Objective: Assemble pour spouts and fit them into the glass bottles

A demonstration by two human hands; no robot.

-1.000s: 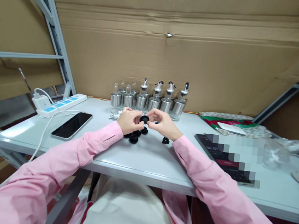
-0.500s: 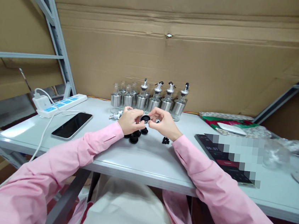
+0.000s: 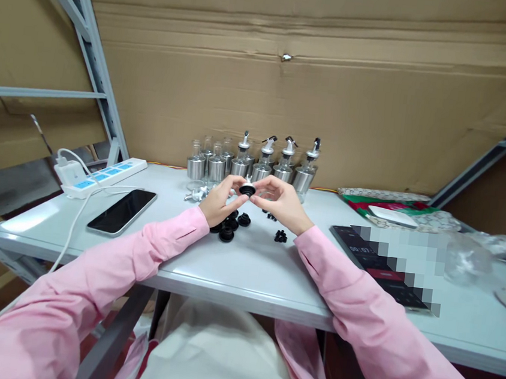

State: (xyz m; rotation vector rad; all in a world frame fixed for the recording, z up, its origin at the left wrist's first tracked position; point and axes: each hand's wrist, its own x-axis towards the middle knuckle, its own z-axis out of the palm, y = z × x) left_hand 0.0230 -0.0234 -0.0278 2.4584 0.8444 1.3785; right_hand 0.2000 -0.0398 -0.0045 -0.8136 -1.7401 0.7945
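Between both hands, above the table, is a bottle pourer [image 3: 247, 189] with a black ribbed stopper below and a silver-white spout pointing up. My left hand [image 3: 219, 204] grips its left side with thumb and fingers. On the other side my right hand [image 3: 284, 206] pinches it by the edge. Several loose black stoppers [image 3: 226, 234] lie on the table beneath my left hand. Small black pieces [image 3: 280, 236] are bunched below my right hand. Some silver-white spouts [image 3: 196, 194] lie left of my left hand, partly hidden behind it.
Glass bottles with steel sleeves [image 3: 239, 169] stand in rows at the back, several with pourers fitted. On the left are a phone [image 3: 123, 212] and a power strip [image 3: 110, 175] with a cable. To the right lie a dark timer screen [image 3: 364, 252] and plastic wrap [image 3: 467, 260].
The stopper in my hands has tipped over and risen slightly, so a spout now shows on top. My hands have lifted a little, uncovering more loose stoppers.
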